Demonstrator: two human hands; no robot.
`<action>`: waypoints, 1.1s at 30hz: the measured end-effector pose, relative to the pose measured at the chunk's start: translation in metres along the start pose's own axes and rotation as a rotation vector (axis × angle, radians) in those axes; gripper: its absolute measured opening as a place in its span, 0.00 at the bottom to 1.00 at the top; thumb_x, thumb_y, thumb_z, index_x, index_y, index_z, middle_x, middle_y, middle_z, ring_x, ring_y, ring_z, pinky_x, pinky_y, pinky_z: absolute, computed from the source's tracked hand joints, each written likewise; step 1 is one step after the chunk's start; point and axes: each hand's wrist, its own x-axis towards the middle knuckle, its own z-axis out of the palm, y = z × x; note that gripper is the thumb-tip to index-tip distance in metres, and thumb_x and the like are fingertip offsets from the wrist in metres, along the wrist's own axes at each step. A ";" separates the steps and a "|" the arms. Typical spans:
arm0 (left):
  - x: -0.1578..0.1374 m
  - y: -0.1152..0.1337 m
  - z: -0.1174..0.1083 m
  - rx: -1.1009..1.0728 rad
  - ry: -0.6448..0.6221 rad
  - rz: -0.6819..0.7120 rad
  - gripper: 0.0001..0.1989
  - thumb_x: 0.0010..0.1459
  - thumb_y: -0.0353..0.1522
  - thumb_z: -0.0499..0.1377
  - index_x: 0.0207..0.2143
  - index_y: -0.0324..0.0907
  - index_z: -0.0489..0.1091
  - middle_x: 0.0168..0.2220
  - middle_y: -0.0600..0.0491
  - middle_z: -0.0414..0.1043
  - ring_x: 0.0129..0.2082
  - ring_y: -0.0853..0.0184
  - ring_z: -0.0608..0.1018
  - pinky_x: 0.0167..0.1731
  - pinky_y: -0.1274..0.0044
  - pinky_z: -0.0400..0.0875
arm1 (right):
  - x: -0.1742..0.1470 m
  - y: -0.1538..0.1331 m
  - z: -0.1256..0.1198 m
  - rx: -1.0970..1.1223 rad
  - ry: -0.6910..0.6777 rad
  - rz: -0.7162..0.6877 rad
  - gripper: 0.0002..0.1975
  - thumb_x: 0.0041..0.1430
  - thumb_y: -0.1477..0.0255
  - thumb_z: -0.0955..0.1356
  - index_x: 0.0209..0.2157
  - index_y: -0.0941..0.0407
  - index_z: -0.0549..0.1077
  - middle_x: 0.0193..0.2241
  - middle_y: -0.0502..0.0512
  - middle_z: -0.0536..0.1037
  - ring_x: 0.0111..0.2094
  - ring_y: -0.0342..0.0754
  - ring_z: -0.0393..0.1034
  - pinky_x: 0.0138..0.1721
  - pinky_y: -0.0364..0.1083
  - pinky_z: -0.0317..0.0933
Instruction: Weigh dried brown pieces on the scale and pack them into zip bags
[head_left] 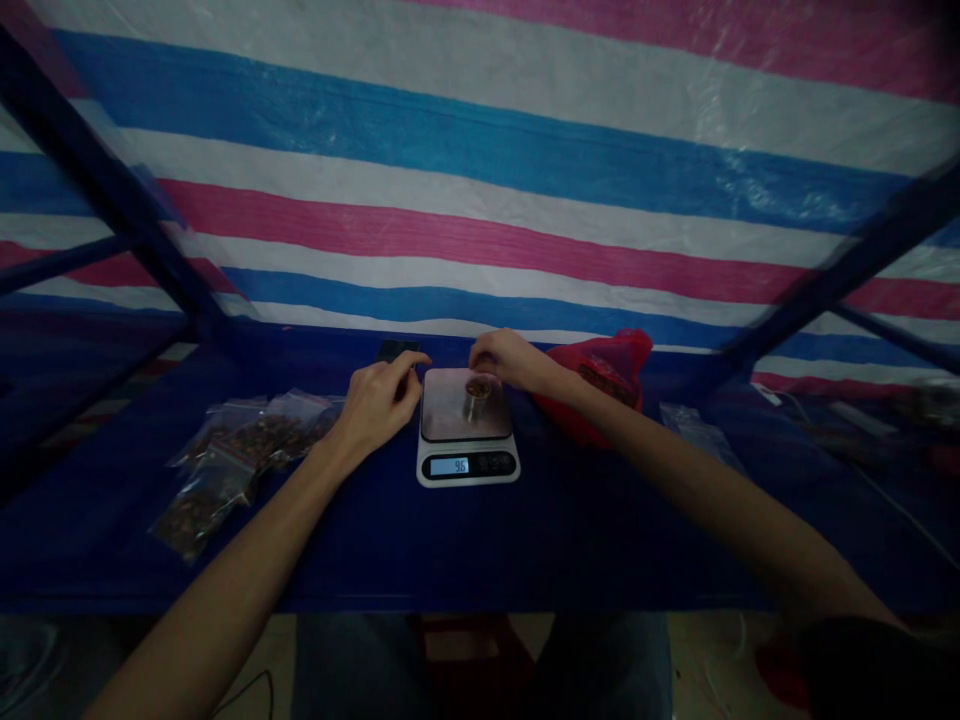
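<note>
A white kitchen scale (467, 468) with a steel plate stands on the blue table, its display reading 9.6. On the plate sits a small metal cup (475, 405) holding brownish bits. My right hand (510, 358) hovers at the cup's upper right rim, fingers curled together; whatever they may hold is hidden. Beside the scale's left edge is my left hand (381, 402), loosely bent, with a gap between thumb and index finger and nothing visible in it. A red mesh bag (626, 360) of brown pieces lies behind my right forearm.
Several clear zip bags (214, 490) of brown pieces lie left of my left forearm. A small dark flat object (397, 349) is behind my left hand. Clear plastic bags (697, 432) lie at right. Blue frame bars (840, 265) and a striped sheet (480, 165) enclose the table.
</note>
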 end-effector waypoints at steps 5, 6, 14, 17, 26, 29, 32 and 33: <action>0.000 0.000 -0.001 -0.005 -0.007 0.009 0.14 0.65 0.29 0.52 0.49 0.41 0.74 0.27 0.54 0.75 0.25 0.69 0.76 0.31 0.76 0.68 | -0.017 -0.018 -0.021 0.153 0.121 -0.018 0.07 0.58 0.78 0.70 0.34 0.57 0.82 0.33 0.53 0.82 0.34 0.45 0.71 0.39 0.46 0.62; 0.000 0.000 -0.001 -0.006 -0.007 0.009 0.14 0.65 0.29 0.52 0.49 0.41 0.74 0.27 0.54 0.75 0.25 0.69 0.76 0.31 0.76 0.68 | -0.020 -0.021 -0.022 0.175 0.115 -0.019 0.06 0.58 0.77 0.70 0.34 0.57 0.82 0.33 0.52 0.82 0.34 0.45 0.72 0.39 0.46 0.62; -0.001 -0.001 0.001 -0.020 -0.018 -0.011 0.14 0.65 0.29 0.52 0.48 0.41 0.74 0.25 0.55 0.74 0.23 0.70 0.75 0.29 0.77 0.67 | -0.048 -0.027 -0.032 0.157 0.285 0.012 0.09 0.62 0.72 0.68 0.40 0.56 0.81 0.37 0.55 0.84 0.37 0.47 0.75 0.37 0.46 0.63; -0.001 -0.003 0.002 -0.024 -0.004 -0.018 0.14 0.64 0.29 0.52 0.48 0.41 0.74 0.22 0.57 0.71 0.21 0.71 0.73 0.28 0.77 0.66 | -0.080 -0.015 -0.048 0.098 0.455 0.108 0.12 0.62 0.74 0.65 0.40 0.56 0.81 0.36 0.55 0.84 0.36 0.48 0.76 0.36 0.46 0.64; -0.001 -0.009 0.002 -0.021 0.011 -0.045 0.14 0.64 0.29 0.52 0.47 0.41 0.73 0.23 0.58 0.71 0.22 0.71 0.72 0.27 0.78 0.64 | -0.170 0.079 -0.045 -0.010 0.738 0.418 0.10 0.52 0.74 0.64 0.29 0.55 0.79 0.26 0.53 0.80 0.27 0.49 0.74 0.31 0.47 0.65; 0.000 -0.013 0.001 -0.004 -0.001 -0.076 0.13 0.63 0.30 0.52 0.47 0.41 0.72 0.23 0.58 0.71 0.21 0.71 0.72 0.26 0.79 0.63 | -0.191 0.080 -0.055 -0.026 0.863 0.492 0.09 0.52 0.73 0.65 0.28 0.54 0.78 0.23 0.51 0.78 0.24 0.48 0.72 0.29 0.47 0.65; 0.002 -0.014 -0.003 0.019 -0.007 -0.126 0.12 0.63 0.31 0.52 0.46 0.41 0.71 0.22 0.59 0.71 0.20 0.72 0.71 0.25 0.79 0.63 | -0.223 0.079 -0.075 -0.140 0.900 0.570 0.10 0.54 0.76 0.64 0.29 0.55 0.79 0.24 0.54 0.78 0.25 0.49 0.73 0.30 0.47 0.65; 0.003 -0.015 -0.005 0.023 -0.004 -0.148 0.11 0.62 0.32 0.52 0.45 0.41 0.70 0.22 0.60 0.71 0.19 0.72 0.71 0.24 0.79 0.62 | -0.237 0.083 -0.081 -0.178 0.854 0.597 0.11 0.54 0.77 0.64 0.30 0.55 0.79 0.25 0.56 0.80 0.27 0.50 0.74 0.32 0.48 0.66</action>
